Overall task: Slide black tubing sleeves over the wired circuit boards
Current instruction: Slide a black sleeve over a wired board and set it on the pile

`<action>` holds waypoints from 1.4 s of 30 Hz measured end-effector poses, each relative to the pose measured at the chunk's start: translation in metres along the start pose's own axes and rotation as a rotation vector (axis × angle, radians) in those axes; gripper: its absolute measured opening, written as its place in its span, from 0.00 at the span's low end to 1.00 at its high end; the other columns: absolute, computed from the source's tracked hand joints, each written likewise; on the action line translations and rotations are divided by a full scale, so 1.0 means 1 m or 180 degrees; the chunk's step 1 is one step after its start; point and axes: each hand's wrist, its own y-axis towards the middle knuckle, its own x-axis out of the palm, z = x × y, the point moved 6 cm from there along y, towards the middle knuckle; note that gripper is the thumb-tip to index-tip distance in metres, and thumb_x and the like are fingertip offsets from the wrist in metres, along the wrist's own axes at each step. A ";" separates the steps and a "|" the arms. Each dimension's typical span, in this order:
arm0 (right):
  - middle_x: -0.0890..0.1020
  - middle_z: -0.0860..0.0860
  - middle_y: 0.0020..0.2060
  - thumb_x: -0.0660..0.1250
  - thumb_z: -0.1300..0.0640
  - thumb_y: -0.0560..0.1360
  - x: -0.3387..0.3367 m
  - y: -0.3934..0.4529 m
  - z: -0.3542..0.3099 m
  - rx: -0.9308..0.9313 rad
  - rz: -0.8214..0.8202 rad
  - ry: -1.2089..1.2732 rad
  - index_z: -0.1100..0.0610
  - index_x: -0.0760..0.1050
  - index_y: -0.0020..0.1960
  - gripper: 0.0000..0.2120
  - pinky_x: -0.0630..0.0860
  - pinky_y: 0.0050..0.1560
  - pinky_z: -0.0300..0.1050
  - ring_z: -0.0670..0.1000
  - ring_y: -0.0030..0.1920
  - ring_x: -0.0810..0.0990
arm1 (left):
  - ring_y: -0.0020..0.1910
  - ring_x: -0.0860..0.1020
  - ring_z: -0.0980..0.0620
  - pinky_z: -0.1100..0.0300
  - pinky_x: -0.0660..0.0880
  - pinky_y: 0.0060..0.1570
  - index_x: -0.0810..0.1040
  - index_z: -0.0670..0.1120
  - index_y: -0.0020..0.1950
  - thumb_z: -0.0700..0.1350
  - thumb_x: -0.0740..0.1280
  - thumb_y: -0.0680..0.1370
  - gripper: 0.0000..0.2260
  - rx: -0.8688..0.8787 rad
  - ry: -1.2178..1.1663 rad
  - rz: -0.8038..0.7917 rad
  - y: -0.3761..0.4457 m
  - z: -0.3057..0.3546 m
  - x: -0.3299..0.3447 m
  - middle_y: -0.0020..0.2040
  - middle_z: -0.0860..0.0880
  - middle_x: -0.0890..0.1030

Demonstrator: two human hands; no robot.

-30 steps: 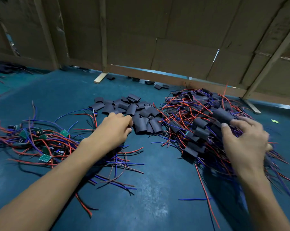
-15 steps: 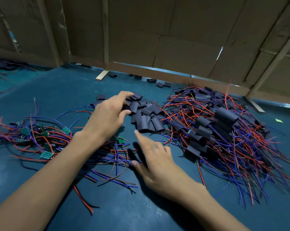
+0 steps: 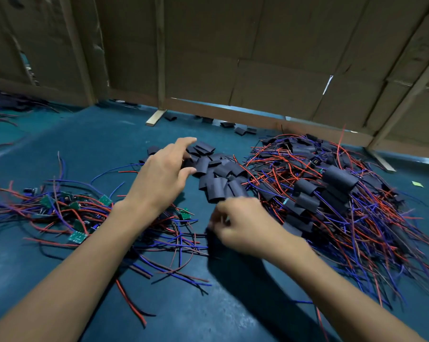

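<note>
A heap of loose black tubing sleeves (image 3: 217, 177) lies mid-table. Left of it is a tangle of red and blue wires with bare green circuit boards (image 3: 76, 206). On the right is a large pile of sleeved boards (image 3: 332, 191) with wires trailing. My left hand (image 3: 162, 178) hovers at the left edge of the sleeve heap, forefinger and thumb spread over a sleeve. My right hand (image 3: 244, 225) is blurred, with fingers curled just below the sleeve heap, beside wire ends; I cannot make out anything held in it.
The blue table (image 3: 90, 149) is backed by a cardboard wall (image 3: 270, 70) on wooden posts. A few stray sleeves (image 3: 241, 130) lie along the wall's foot. More wires (image 3: 1, 112) lie at the far left, and a small green scrap (image 3: 417, 183) at the right.
My right hand has left the sleeved pile, swept left across the table, and now sits curled below the sleeve heap. My left hand has lifted and opened its fingers over the heap's left edge.
</note>
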 end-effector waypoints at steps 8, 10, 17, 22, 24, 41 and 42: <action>0.83 0.52 0.40 0.75 0.37 0.70 0.020 0.034 -0.021 0.0425 -0.0169 0.0480 0.55 0.81 0.45 0.20 0.78 0.43 0.50 0.55 0.44 0.80 | 0.54 0.78 0.42 0.44 0.75 0.56 0.70 0.45 0.73 0.39 0.73 0.76 0.27 -0.0009 -0.0221 0.0137 -0.001 0.001 0.000 0.54 0.44 0.80; 0.83 0.53 0.37 0.77 0.38 0.68 0.015 0.032 -0.010 0.0570 -0.0297 0.0529 0.57 0.79 0.40 0.21 0.75 0.39 0.47 0.55 0.42 0.80 | 0.55 0.78 0.42 0.45 0.75 0.57 0.71 0.44 0.73 0.39 0.73 0.76 0.26 -0.0011 -0.0211 0.0124 -0.001 0.000 0.002 0.55 0.43 0.80; 0.82 0.54 0.31 0.75 0.71 0.71 -0.023 -0.006 0.049 0.1152 -0.0089 0.3397 0.61 0.74 0.47 0.12 0.79 0.35 0.43 0.53 0.33 0.82 | 0.58 0.78 0.45 0.46 0.74 0.60 0.73 0.45 0.71 0.39 0.73 0.76 0.23 0.0122 -0.0180 -0.0048 0.000 -0.001 0.006 0.57 0.45 0.79; 0.83 0.61 0.40 0.66 0.74 0.75 -0.038 -0.025 0.071 0.0926 0.0432 0.4187 0.63 0.80 0.53 0.11 0.73 0.29 0.38 0.52 0.30 0.78 | 0.60 0.78 0.45 0.49 0.74 0.62 0.74 0.42 0.71 0.37 0.73 0.76 0.23 0.0496 -0.0243 -0.0288 -0.004 0.012 0.015 0.59 0.45 0.81; 0.81 0.61 0.38 0.71 0.68 0.73 -0.041 -0.024 0.072 0.0810 0.0606 0.4206 0.60 0.82 0.49 0.07 0.63 0.26 0.36 0.49 0.27 0.70 | 0.61 0.78 0.46 0.49 0.74 0.64 0.74 0.42 0.71 0.37 0.73 0.76 0.24 0.0629 -0.0277 -0.0382 -0.007 0.017 0.018 0.61 0.46 0.81; 0.84 0.55 0.36 0.68 0.65 0.78 -0.059 -0.031 0.093 0.0698 0.1462 0.4001 0.55 0.87 0.48 0.11 0.61 0.21 0.34 0.48 0.31 0.74 | 0.59 0.79 0.57 0.71 0.72 0.62 0.77 0.42 0.69 0.40 0.75 0.76 0.22 0.0303 -0.0979 -0.0257 -0.009 0.023 0.022 0.61 0.48 0.81; 0.82 0.53 0.35 0.71 0.60 0.76 -0.059 -0.031 0.090 0.0682 0.1451 0.3918 0.54 0.87 0.48 0.06 0.60 0.22 0.34 0.47 0.31 0.72 | 0.59 0.79 0.57 0.71 0.72 0.62 0.77 0.42 0.69 0.40 0.75 0.75 0.22 0.0289 -0.0993 -0.0259 -0.009 0.023 0.022 0.61 0.48 0.81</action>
